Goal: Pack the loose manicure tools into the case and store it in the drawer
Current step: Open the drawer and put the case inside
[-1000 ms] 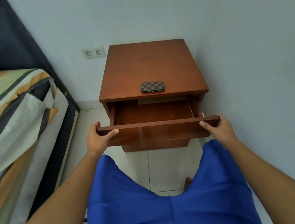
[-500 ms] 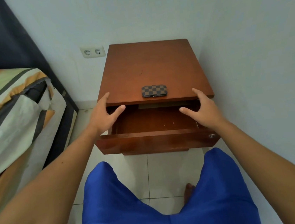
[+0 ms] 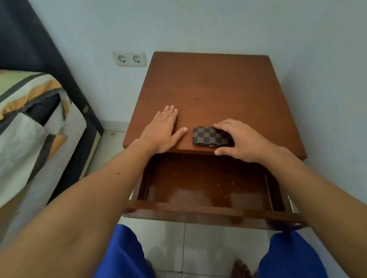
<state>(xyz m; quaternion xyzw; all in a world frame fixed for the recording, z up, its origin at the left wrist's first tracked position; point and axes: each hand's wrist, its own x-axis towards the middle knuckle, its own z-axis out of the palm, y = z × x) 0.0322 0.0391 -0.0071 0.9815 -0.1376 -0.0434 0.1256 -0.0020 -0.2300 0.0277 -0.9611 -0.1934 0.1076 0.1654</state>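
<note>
A small closed case (image 3: 207, 136) with a brown checkered pattern lies near the front edge of the wooden nightstand top (image 3: 213, 85). My right hand (image 3: 240, 141) curls over its right end, fingers on the far side and thumb at the near edge. My left hand (image 3: 164, 129) lies flat and open on the top just left of the case, not touching it. Below, the drawer (image 3: 209, 209) stands pulled out, and its wooden floor is bare apart from a few crumbs. No loose tools show.
A bed with a striped cover (image 3: 12, 126) stands at the left, and a dark headboard (image 3: 31, 53) behind it. A double wall socket (image 3: 129, 58) sits left of the nightstand. A pale wall runs close on the right. My blue shorts and bare feet are over the tiled floor (image 3: 204, 250).
Both hands left the drawer front and rose to the nightstand top. The left one settled flat and the right one closed around the case. The drawer stays pulled out.
</note>
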